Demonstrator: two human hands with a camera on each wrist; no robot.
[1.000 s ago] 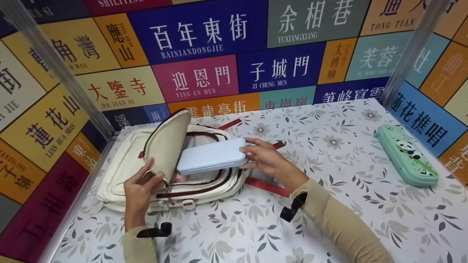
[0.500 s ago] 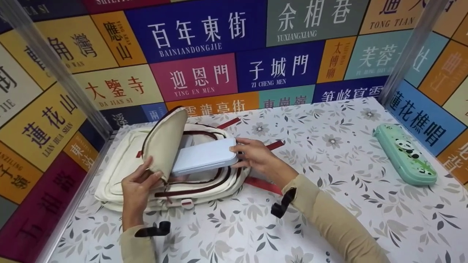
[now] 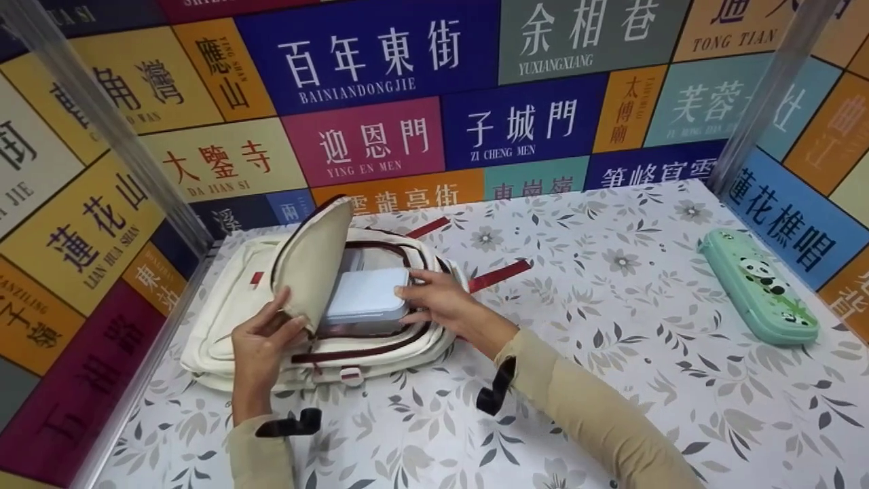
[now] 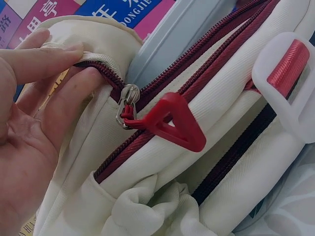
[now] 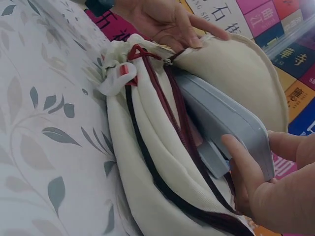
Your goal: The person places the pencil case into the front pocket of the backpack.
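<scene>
The flat pale-blue rectangular case (image 3: pixel 366 297), long axis running from 3 to 9 o'clock, is pinched at its 3 o'clock end by the right hand (image 3: pixel 434 302) and lies half inside the cream canvas backpack (image 3: pixel 237 319), whose flap (image 3: pixel 312 261) is held up by the left hand's (image 3: pixel 261 346) curled fingers.

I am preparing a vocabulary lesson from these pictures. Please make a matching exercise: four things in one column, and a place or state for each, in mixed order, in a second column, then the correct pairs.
Things:
1. grey-blue case
2. green panda case
3. backpack flap
4. red zipper pull

Places or states:
A. lies alone at the right of the table
B. held up by the left hand
C. partly inside the cream backpack, pushed by the right hand
D. hangs from a metal slider on the dark red zipper

Pairs: 1-C, 2-A, 3-B, 4-D
</scene>
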